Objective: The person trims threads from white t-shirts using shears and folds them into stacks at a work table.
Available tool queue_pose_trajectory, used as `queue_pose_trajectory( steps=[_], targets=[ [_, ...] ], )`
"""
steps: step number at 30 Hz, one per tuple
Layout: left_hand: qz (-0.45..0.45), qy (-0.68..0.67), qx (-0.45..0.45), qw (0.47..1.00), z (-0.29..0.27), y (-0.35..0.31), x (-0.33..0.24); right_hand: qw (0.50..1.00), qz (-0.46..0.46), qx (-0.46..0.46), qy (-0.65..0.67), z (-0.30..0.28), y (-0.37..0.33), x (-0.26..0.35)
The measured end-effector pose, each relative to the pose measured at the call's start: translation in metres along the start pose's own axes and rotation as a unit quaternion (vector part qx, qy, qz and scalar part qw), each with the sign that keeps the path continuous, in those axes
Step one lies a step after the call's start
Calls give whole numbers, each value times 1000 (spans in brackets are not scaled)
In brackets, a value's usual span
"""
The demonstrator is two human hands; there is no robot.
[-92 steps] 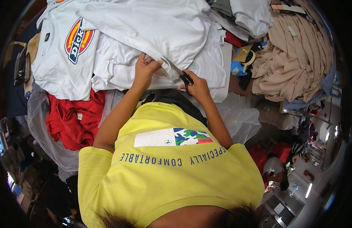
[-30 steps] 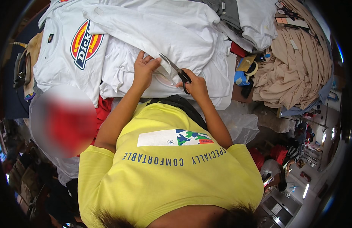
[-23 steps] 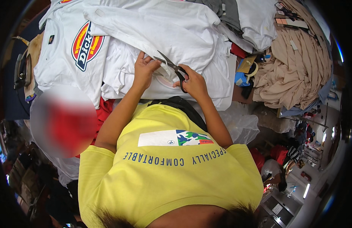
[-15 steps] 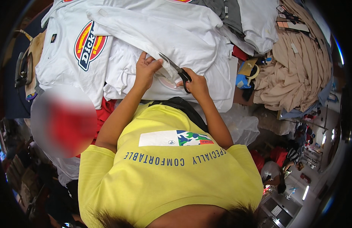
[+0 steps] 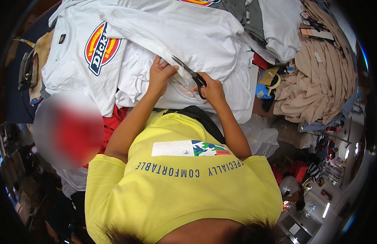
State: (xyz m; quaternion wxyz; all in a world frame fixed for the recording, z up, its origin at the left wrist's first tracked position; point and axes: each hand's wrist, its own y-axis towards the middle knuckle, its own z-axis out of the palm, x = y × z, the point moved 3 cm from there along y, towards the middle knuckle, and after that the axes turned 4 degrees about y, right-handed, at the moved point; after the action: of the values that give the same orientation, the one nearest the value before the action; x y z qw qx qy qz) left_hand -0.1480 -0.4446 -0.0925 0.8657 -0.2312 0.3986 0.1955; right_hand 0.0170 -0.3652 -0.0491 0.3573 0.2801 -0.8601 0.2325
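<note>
My right hand (image 5: 213, 90) grips black-handled scissors (image 5: 195, 76), fingers in the handle loops. Their blades point up and to the left, a little apart, lying over white cloth. Close by on the left, my left hand (image 5: 160, 76) pinches the edge of a white T-shirt (image 5: 200, 34) between thumb and fingers. The scissor tips are just above that pinch; whether the blades touch the cloth I cannot tell. To the left lies another white T-shirt with a red and yellow oval print (image 5: 102, 49).
A large heap of beige cloth (image 5: 318, 85) lies on the right. Between it and the shirts are a roll of tape (image 5: 274, 82) and small blue items. Grey cloth (image 5: 253, 24) lies at the back. An iron (image 5: 28, 71) stands far left. People sit in the background at lower right.
The whole view has shifted slightly, with everything a little lower and to the right. Both hands keep their hold, and the scissors stay in nearly the same place on the cloth.
</note>
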Motion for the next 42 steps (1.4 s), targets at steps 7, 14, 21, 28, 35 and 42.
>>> queue_pose_trajectory(
  steps=[7,14,21,28,35,42],
  targets=[
    [-5,4,11,1000,-2,0,2,995,-49,-29,-77,0,0,8],
    [7,22,20,1000,-2,0,1,996,-60,-19,-64,3,9,15],
    [9,31,16,999,-5,0,4,1000,-25,6,2,7,12,-2],
    [-24,-19,-31,999,-18,9,6,963,-224,-127,-74,19,3,-22],
    [5,-61,-92,994,-39,28,-17,998,-9,-53,16,15,-15,-46],
    [-22,-47,-54,997,-46,8,-22,999,41,-7,-18,-16,-55,-69]
  ],
)
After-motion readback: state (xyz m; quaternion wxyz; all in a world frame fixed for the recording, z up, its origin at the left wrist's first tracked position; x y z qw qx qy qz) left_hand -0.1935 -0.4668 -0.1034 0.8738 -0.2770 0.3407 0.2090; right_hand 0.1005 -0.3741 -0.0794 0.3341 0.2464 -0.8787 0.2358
